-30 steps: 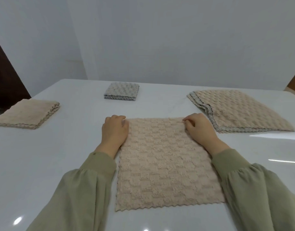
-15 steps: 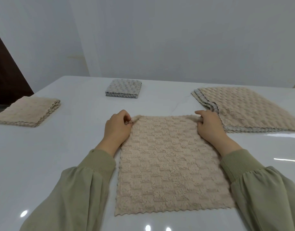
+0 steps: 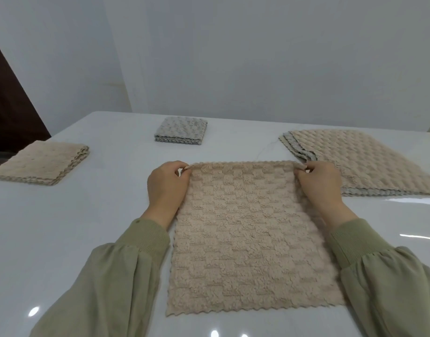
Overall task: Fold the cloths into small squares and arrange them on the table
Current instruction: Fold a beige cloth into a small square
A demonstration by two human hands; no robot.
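Observation:
A beige textured cloth (image 3: 245, 234) lies spread flat on the white table (image 3: 63, 227) right in front of me. My left hand (image 3: 166, 184) pinches its far left corner between thumb and fingers. My right hand (image 3: 318, 184) pinches its far right corner the same way. Both far corners are slightly raised off the table. The near edge of the cloth lies flat between my green sleeves.
A stack of unfolded beige and grey cloths (image 3: 364, 161) lies at the right. A small folded grey square (image 3: 182, 133) sits at the far middle. A folded beige pile (image 3: 41, 164) rests near the left edge. A grey wall stands behind the table.
My hands went from resting on the cloth's far corners to pinching them. The far edge has lifted slightly.

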